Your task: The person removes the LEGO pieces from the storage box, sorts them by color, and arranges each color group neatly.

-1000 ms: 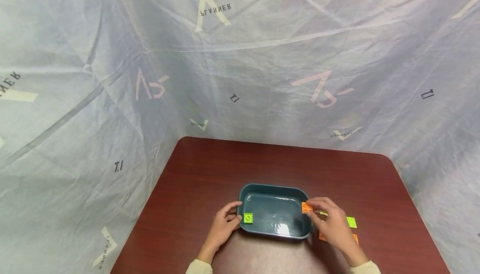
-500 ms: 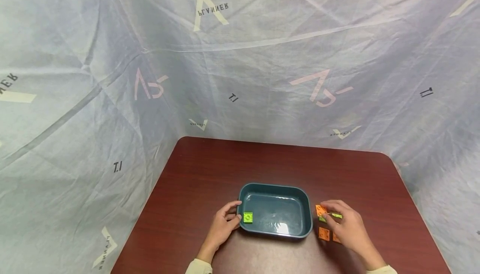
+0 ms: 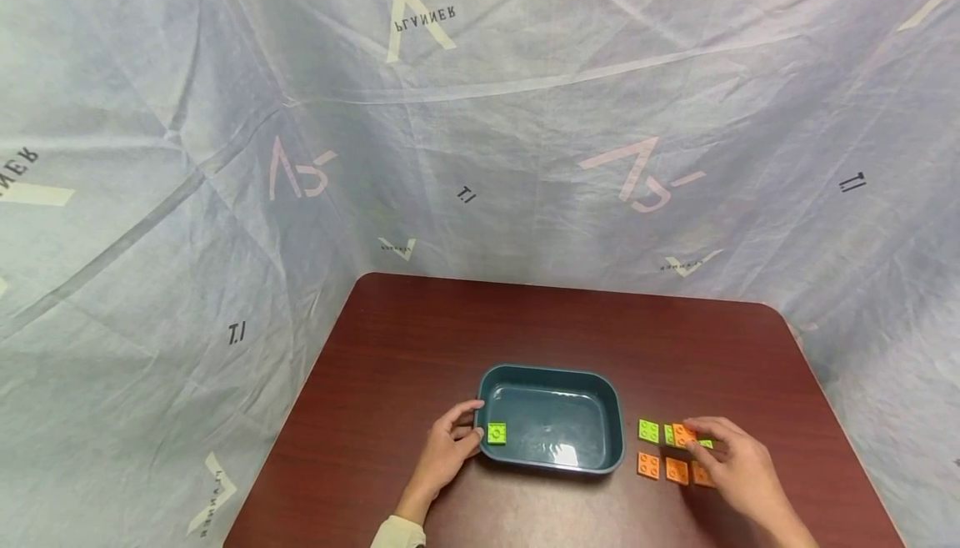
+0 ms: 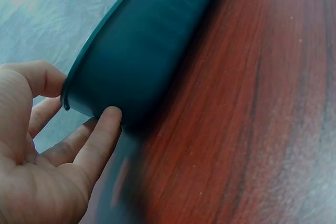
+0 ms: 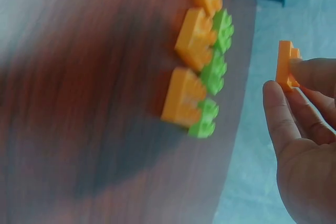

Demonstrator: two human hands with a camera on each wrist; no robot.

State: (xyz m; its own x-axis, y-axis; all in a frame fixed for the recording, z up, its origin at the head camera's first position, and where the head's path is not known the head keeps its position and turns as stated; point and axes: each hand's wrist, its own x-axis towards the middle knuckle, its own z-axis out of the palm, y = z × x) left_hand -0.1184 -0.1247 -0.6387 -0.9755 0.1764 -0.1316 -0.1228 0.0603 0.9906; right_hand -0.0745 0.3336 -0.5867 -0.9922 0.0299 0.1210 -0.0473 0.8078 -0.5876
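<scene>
A dark teal tray (image 3: 551, 466) stands on the table with a green toy building brick (image 3: 497, 433) inside its left end. At that end, my left hand (image 3: 446, 452) holds the tray's wall; in the left wrist view, fingers (image 4: 107, 124) touch the outside and another digit meets the rim. My right hand (image 3: 738, 456) pinches an orange building brick (image 3: 683, 435) between thumb and fingers. In the right wrist view this orange brick (image 5: 285, 65) is raised off the table. Beneath it lie three green bricks (image 3: 648, 430) behind three orange bricks (image 3: 648, 465), some partly hidden by the hand.
The reddish-brown wooden table (image 3: 420, 323) has rounded far corners. Pale printed cloth (image 3: 525, 139) hangs around its back and sides. The brick rows sit just right of the tray.
My right hand has moved rightward from the tray's right rim with the orange brick, and is now over the brick rows. More of the bricks show. My left hand stays at the tray.
</scene>
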